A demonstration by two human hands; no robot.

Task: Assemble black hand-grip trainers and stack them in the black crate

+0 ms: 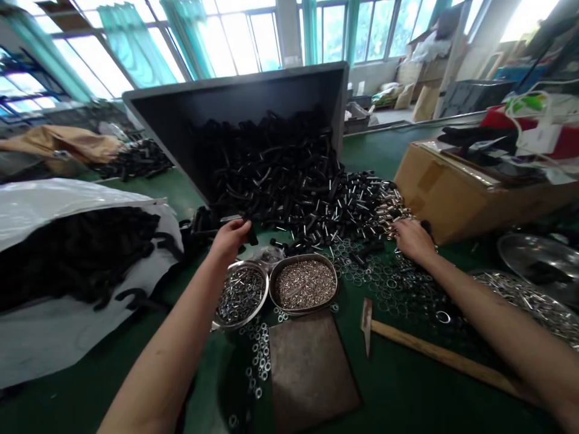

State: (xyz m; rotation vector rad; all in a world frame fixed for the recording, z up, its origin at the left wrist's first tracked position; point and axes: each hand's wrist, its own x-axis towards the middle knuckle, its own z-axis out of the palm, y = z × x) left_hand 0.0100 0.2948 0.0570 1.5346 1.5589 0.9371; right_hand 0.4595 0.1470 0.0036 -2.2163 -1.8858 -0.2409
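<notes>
One black piece (252,234) is pinched between thumb and fingers of the left hand (230,238), in front of the grey bin (253,93). Shiny metal pins (388,208) are touched by the bent fingers of the right hand (414,239), beside a cardboard box (427,187); whether any is gripped cannot be told.

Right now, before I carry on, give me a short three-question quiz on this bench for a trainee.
1. True or false: the hammer lies to the right of the flat plate.
2. Which hand is nearer the cardboard box? A) left B) right
3. Fill the gap: the piece held in the left hand is ____ in colour.

Key: 1. True. 2. B, the right hand. 3. Black.
</notes>
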